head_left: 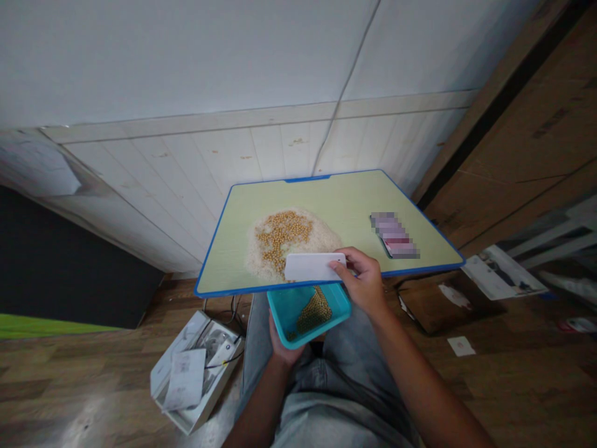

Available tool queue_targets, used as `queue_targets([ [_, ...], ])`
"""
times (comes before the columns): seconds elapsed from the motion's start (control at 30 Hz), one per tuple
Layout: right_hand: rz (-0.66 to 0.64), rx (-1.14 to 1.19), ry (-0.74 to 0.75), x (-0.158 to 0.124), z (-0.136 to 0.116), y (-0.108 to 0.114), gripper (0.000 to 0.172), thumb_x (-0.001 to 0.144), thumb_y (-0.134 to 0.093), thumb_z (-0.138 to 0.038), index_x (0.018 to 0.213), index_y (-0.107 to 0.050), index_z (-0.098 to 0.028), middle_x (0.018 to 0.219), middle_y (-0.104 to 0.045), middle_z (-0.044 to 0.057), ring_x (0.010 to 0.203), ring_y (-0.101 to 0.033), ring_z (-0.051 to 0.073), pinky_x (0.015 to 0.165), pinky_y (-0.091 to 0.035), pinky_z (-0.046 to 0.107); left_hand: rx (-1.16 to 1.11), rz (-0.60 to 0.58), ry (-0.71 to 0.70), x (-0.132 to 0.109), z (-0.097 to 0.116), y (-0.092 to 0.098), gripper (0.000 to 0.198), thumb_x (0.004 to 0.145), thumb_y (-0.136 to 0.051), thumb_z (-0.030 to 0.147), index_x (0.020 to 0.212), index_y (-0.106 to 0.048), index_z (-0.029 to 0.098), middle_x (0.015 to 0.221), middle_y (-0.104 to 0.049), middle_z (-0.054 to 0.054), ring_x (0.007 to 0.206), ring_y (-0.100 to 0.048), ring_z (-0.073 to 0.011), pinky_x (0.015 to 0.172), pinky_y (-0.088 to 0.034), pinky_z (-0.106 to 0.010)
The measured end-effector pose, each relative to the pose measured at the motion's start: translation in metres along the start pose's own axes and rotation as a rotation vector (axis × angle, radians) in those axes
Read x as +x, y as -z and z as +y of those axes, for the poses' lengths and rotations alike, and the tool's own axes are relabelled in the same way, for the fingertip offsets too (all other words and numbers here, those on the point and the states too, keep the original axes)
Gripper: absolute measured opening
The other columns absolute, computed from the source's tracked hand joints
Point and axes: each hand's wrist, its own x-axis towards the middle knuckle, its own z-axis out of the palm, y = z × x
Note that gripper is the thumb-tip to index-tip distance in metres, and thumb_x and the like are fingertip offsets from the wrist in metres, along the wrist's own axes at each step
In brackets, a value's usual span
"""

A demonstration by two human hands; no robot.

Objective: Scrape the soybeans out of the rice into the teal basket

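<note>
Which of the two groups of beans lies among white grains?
The beans on the table, spread among white grains; the other beans lie gathered inside the turquoise container, which the left hand holds.

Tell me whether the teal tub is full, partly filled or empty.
Partly filled: soybeans cover only some of the inside of the teal tub, and bare plastic shows beside them.

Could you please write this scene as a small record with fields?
Left hand: holds the teal container just below the table's front edge
Right hand: grips a flat white piece near that edge
In container: round golden beans
On table: more beans within pale grains; a pixelated item on the right
Floor, left: open white box
</note>
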Motion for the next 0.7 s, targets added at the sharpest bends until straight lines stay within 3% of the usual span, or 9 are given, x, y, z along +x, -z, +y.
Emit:
queue_targets([
  [0.17, 0.037, 0.02, 0.001, -0.001, 0.0, 0.005, 0.018, 0.091, -0.088, -0.042, 0.092, -0.085, -0.024, 0.084, -0.084, 0.002, 0.074, -0.077, 0.021, 0.066, -0.062, 0.028, 0.027, 0.045, 0.026, -0.001, -0.001, -0.003, 0.057, 0.103, -0.063, 0.078, 0.132, -0.087, 0.035, 0.15, -0.089, -0.007, 0.176, -0.051, -0.0419, 0.147, -0.037, -0.069],
  [0.27, 0.06, 0.012, 0.007, 0.0, 0.0, 0.003, 0.018, 0.092, -0.088, -0.042, 0.092, -0.085, -0.025, 0.085, -0.084, 0.002, 0.076, -0.077, 0.021, 0.067, -0.062, 0.028, 0.026, 0.036, 0.023, 0.0, 0.0, -0.004, 0.062, 0.106, -0.058, 0.076, 0.145, -0.082, 0.034, 0.156, -0.086, -0.006, 0.178, -0.047, -0.0389, 0.149, -0.033, -0.066],
  [0.37, 0.029, 0.0, 0.011, 0.001, 0.001, -0.001, 0.02, 0.093, -0.088, -0.044, 0.092, -0.085, -0.024, 0.087, -0.085, 0.003, 0.079, -0.079, 0.022, 0.07, -0.064, 0.029, 0.051, -0.006, 0.024, 0.001, 0.001, -0.002, 0.066, 0.104, -0.061, 0.076, 0.151, -0.079, 0.033, 0.158, -0.084, -0.007, 0.178, -0.048, -0.0396, 0.149, -0.034, -0.067],
  [0.53, -0.002, 0.009, 0.007, 0.003, 0.002, -0.005, 0.025, 0.092, -0.089, -0.049, 0.093, -0.087, -0.024, 0.088, -0.086, 0.004, 0.081, -0.08, 0.024, 0.073, -0.066, 0.031, 0.091, -0.059, 0.007, 0.004, 0.001, 0.005, 0.059, 0.098, -0.069, 0.078, 0.137, -0.086, 0.037, 0.147, -0.09, -0.006, 0.172, -0.056, -0.0452, 0.144, -0.041, -0.074],
  [0.7, -0.007, 0.001, 0.005, 0.003, 0.002, -0.003, 0.025, 0.092, -0.09, -0.049, 0.093, -0.087, -0.024, 0.088, -0.086, 0.004, 0.081, -0.079, 0.023, 0.073, -0.066, 0.032, 0.054, -0.069, 0.007, 0.004, 0.001, 0.008, 0.057, 0.099, -0.073, 0.074, 0.136, -0.087, 0.034, 0.153, -0.088, -0.008, 0.176, -0.05, -0.0444, 0.146, -0.039, -0.072],
])
